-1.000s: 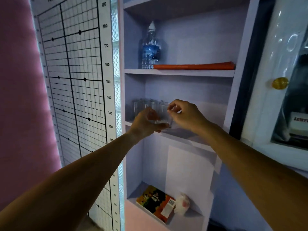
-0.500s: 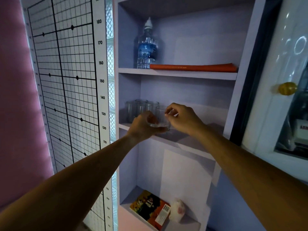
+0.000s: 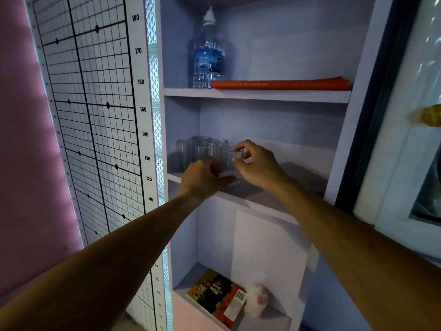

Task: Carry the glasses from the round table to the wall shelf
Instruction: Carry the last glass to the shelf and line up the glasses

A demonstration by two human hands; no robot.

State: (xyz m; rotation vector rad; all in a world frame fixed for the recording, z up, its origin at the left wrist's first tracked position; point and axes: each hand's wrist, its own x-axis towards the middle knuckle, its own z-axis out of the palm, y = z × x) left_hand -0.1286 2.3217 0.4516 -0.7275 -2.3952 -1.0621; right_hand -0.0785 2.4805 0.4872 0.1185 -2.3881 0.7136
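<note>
A clear glass (image 3: 228,161) stands at the front of the middle board of the lilac wall shelf (image 3: 274,201). My right hand (image 3: 259,167) pinches its rim between thumb and fingertips. My left hand (image 3: 202,177) curls round its base from the left, thumb under the bottom edge. Several more clear glasses (image 3: 194,151) stand grouped just behind and to the left, at the shelf's left end. The round table is out of view.
On the board above stand a water bottle (image 3: 208,53) and a flat orange book (image 3: 279,84). The lowest board holds a colourful book (image 3: 218,298) and a small white object (image 3: 256,299). A height chart (image 3: 90,111) hangs left; a white door with a gold knob (image 3: 430,115) is right.
Both hands have stayed on the glass and eased it down onto the middle board beside the other glasses. The camera has come closer to the shelf.
</note>
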